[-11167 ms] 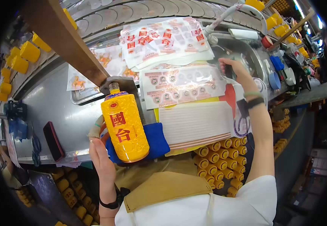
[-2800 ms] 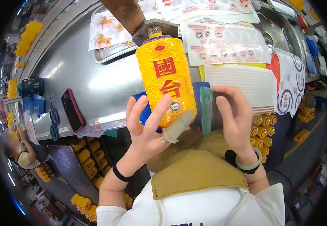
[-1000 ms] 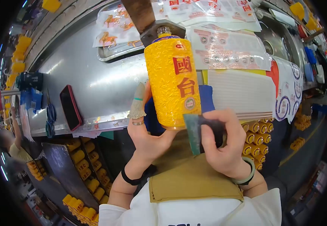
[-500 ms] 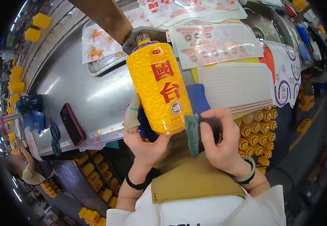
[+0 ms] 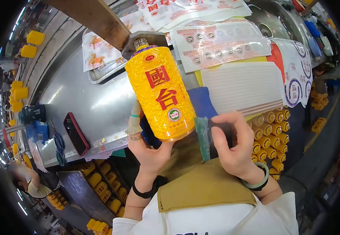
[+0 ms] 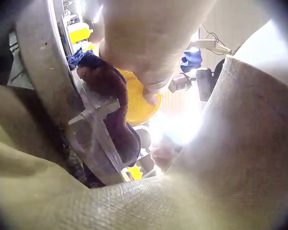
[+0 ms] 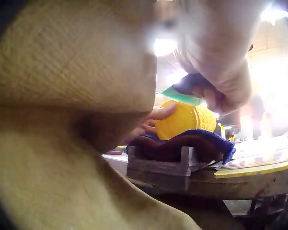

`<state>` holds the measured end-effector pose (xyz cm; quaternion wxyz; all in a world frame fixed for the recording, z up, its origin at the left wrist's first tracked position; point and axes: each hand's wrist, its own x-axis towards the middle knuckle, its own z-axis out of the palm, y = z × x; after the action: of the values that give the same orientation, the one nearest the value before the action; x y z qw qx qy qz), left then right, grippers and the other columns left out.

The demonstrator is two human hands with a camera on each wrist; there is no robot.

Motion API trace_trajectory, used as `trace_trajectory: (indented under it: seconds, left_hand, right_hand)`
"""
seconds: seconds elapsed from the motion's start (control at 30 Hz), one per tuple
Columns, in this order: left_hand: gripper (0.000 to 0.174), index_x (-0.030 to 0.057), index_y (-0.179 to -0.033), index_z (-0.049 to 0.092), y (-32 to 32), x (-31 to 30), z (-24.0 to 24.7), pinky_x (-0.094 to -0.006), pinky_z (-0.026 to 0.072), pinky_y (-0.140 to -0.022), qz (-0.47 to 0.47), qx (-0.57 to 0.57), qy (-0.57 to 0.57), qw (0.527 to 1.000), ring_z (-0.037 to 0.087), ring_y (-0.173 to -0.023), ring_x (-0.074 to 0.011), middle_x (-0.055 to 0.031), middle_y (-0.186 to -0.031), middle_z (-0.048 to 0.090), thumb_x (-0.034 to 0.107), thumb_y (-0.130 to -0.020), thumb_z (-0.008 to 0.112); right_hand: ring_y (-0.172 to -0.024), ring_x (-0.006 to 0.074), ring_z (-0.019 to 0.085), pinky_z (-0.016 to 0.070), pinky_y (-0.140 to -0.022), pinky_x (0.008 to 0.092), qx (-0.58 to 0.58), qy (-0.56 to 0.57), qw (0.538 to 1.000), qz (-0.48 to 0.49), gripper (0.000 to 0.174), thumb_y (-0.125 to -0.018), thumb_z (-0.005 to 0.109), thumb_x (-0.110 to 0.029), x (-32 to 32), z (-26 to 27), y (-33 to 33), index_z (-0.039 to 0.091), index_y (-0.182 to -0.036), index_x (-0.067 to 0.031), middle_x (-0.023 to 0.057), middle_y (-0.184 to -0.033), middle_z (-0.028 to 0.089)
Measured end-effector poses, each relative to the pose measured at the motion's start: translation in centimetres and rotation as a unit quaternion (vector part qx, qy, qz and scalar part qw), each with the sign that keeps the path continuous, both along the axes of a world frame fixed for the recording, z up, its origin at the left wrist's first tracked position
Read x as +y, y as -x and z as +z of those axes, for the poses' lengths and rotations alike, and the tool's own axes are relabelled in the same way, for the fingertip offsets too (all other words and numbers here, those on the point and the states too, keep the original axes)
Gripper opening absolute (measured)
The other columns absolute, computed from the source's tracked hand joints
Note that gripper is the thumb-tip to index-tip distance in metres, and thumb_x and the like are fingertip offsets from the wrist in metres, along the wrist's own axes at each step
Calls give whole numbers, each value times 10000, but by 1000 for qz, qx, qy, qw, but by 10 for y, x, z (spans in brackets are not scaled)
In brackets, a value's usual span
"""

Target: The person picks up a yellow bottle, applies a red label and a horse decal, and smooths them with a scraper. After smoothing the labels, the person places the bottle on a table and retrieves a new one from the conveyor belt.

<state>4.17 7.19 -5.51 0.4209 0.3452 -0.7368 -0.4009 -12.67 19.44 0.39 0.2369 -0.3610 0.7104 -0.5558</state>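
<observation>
A yellow embossed bottle with red characters lies tilted in the head view, its glass neck at a dark holder. Near its base is a round green-and-white emblem. My left hand grips the bottle's base end, thumb at the bottom and a finger in a pale finger cot along the left side. Just right of the base, my right hand pinches a scraper with a green blade and dark grip. The right wrist view has the scraper blade close above the bottle.
Blue cloth covers the support under the bottle. Sticker sheets and a ribbed white pad lie to the right. Leftward on the metal table are a phone and scissors. Yellow bottles stand below the right edge.
Over the last second the bottle has turned, bringing the characters and emblem round to face up. The scraper stays beside the base. Much earlier, my right hand was off by the sink, and no emblem showed.
</observation>
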Motion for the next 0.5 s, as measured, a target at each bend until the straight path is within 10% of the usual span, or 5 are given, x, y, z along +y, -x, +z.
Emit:
trace_trajectory:
  seconds: [0.5]
  left_hand:
    - [852,-46,-1426,552,10,1,16,-364,485,-1055,15,23,-67,997,622,-1218,-231,-144,-1357,615,91,-680,940]
  right_hand:
    - [-691,191,650,515,-629,295,48,4,998,44,197,-869,730,-16,-7,17,-5,679,-1059,-14,97,-868,659]
